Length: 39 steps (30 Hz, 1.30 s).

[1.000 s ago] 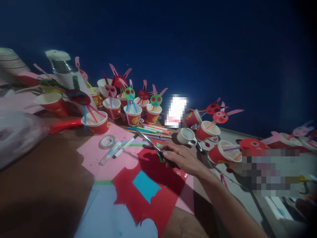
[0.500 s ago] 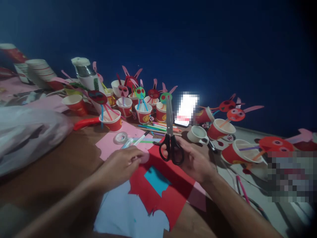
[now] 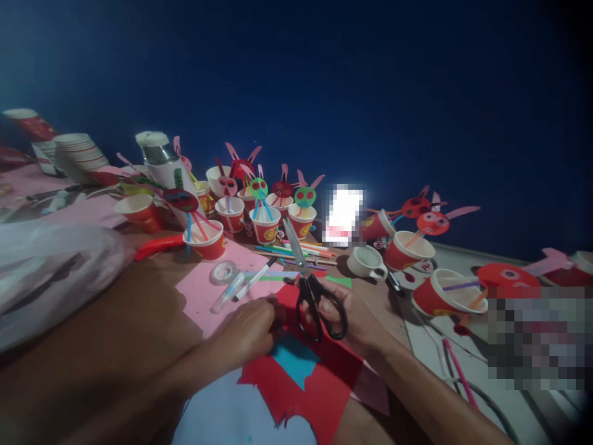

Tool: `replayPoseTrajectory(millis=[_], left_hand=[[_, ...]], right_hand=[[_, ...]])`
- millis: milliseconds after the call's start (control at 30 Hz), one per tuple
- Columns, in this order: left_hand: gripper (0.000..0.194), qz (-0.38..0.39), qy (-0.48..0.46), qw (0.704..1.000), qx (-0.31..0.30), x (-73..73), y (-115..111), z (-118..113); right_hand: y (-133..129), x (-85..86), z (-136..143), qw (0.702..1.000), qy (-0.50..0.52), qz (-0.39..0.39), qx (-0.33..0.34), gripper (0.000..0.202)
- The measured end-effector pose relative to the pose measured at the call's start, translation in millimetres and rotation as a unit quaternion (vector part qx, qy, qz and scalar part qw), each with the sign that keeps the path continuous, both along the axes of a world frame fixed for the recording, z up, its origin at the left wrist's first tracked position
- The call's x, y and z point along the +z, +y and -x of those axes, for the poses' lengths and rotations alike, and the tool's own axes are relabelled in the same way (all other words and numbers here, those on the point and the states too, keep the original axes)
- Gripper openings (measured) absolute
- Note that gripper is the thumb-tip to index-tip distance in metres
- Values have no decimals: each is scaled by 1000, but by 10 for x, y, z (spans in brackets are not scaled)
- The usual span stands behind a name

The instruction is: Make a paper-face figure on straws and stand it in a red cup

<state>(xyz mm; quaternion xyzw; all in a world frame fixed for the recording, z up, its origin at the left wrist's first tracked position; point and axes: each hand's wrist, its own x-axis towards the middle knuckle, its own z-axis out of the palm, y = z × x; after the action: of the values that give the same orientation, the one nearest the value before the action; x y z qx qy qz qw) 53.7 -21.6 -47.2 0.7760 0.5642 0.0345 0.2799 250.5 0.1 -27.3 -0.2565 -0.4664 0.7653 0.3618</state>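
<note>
My right hand (image 3: 345, 312) grips a pair of black-handled scissors (image 3: 301, 262) by the finger loops, with the blades pointing up and to the left. My left hand (image 3: 254, 324) is closed, its fingers curled in over the papers; whatever is in them is hidden. Below the hands lie a red sheet (image 3: 308, 405) with a cut, jagged edge, a blue paper piece (image 3: 294, 361) and a pale sheet (image 3: 227, 411). Beyond my left hand, a tape roll (image 3: 223, 272) and a marker (image 3: 254, 279) rest on pink paper (image 3: 197, 287).
Paper cups (image 3: 266, 225) with paper animal heads on straws line the back. A white mug (image 3: 367, 263) and a bright phone (image 3: 343, 213) stand behind my right hand. A plastic bag (image 3: 60, 272) lies left, near a white bottle (image 3: 169, 167). Several coloured pens (image 3: 306, 248) lie mid-table.
The scissors have tilted left and come lower in view. My left hand has turned inward, and the small pink paper at its fingertips no longer shows. The view has tipped slightly upward.
</note>
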Motion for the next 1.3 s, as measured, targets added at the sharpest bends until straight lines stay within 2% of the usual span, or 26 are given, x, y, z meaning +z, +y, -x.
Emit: replayPoseTrajectory(millis=[433, 567, 667, 700, 800, 933, 1033, 1100, 1133, 1233, 1300], left_hand=[[23, -11, -43, 999, -8, -74, -97, -44], [22, -14, -84, 996, 23, -81, -129, -48], [9, 10, -186, 979, 87, -30, -108, -8], [5, 19, -229, 967, 113, 0, -89, 11], [17, 36, -347, 917, 191, 116, -16, 64], [24, 50, -466, 841, 270, 265, 34, 97], [26, 57, -596, 732, 325, 350, 15, 87], [27, 50, -665, 657, 352, 407, -13, 59], [26, 43, -683, 634, 360, 436, -32, 34], [22, 34, -714, 596, 366, 495, -117, -85], [19, 43, -717, 603, 347, 491, -189, -185]], right_hand=[[18, -69, -8, 999, -9, -34, 20, 42], [29, -87, 2, 999, -18, -45, 9, 44], [36, -125, 16, 999, -14, -51, -5, 46], [39, -136, 21, 998, -11, -54, -17, 47], [48, -128, 22, 995, -11, -70, -71, 50], [62, 13, -41, 982, -18, -117, -144, 51], [62, 154, -102, 966, -34, -167, -196, 53], [47, 219, -106, 962, -62, -184, -190, 57], [33, 234, -91, 963, -80, -185, -179, 57], [-23, 201, 1, 969, -122, -154, -152, 49], [-64, 131, 68, 974, -111, -126, -152, 45]])
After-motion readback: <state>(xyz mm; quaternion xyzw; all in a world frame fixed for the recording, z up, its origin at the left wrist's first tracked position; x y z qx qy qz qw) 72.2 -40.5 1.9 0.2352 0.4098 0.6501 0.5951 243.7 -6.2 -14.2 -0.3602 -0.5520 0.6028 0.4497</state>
